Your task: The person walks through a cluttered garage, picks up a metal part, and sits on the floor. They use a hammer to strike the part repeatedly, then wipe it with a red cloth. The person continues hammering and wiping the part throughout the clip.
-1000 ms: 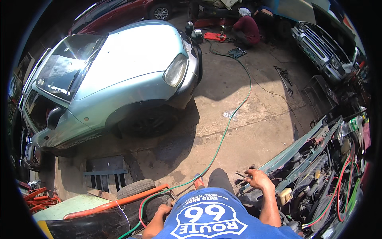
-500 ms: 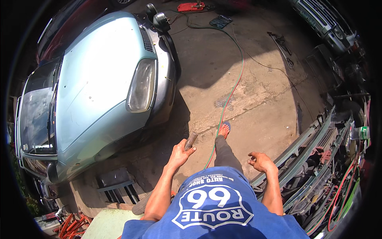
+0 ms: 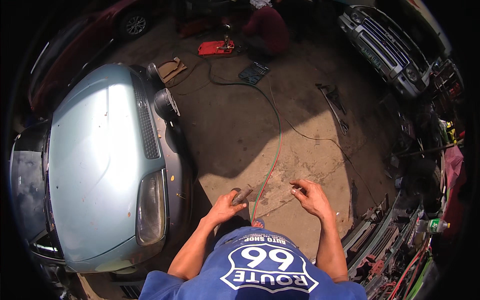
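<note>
Left hand [image 3: 225, 207] is curled around a short, dull grey metal tool [image 3: 242, 195], its blunt end projecting past the knuckles; the exact kind of tool cannot be told. The tool sits near the centre of the view, over the concrete floor [image 3: 235, 130], just right of the car's front corner. Right hand [image 3: 311, 196] is part closed, fingers bent with the tips drawn together; whether they pinch a small item cannot be told.

A thin green hose [image 3: 274, 150] runs in a long curve from the far side across the floor and passes between the two hands. The floor is rough, stained and cracked. To the left stands a pale blue car [image 3: 100, 165], bonnet smooth and glossy, with a ribbed dark grille and a clear oblong headlight [image 3: 150, 207]. Far off, a flat red tool case [image 3: 216, 47] lies open beside a crouching person [image 3: 267, 27]. At far right stands a silver vehicle [image 3: 387, 47] with a barred grille.
</note>
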Motion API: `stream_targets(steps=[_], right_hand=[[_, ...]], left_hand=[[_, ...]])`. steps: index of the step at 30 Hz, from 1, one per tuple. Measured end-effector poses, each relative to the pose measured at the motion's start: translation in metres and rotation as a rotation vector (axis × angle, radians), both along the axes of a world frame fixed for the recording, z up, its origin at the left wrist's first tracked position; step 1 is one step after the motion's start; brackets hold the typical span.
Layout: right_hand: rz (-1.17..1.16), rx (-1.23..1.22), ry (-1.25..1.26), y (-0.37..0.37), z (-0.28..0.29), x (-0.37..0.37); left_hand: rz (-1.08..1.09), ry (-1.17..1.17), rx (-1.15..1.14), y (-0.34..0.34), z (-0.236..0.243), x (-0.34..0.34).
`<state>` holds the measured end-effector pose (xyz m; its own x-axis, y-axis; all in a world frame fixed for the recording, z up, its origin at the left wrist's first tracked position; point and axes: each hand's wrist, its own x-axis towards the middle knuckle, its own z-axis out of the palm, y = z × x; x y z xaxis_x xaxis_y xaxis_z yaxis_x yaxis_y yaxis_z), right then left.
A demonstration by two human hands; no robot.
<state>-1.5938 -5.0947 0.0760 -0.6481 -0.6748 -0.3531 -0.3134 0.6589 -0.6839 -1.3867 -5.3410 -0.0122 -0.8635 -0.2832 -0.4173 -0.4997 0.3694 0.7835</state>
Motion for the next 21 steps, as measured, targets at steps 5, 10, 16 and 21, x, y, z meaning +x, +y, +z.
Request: stream_targets(steps=[5,10,16,21], right_hand=[[0.220,-0.220,-0.112,-0.177,-0.001,-0.095],[0.325,-0.110,-0.247,-0.320,0.016,-0.197],[0.451,-0.133,-0.144,-0.469,0.007,-0.301],[0.555,-0.048,-0.226,-0.612,-0.023,-0.408]], left_hand=[[-0.110,0.092,0.012,-0.113,-0.012,-0.116],[-0.095,0.119,-0.028,-0.232,0.007,-0.215],[-0.107,0.091,-0.003,-0.368,0.023,-0.309],[-0.003,0.060,-0.076,-0.483,0.014,-0.396]])
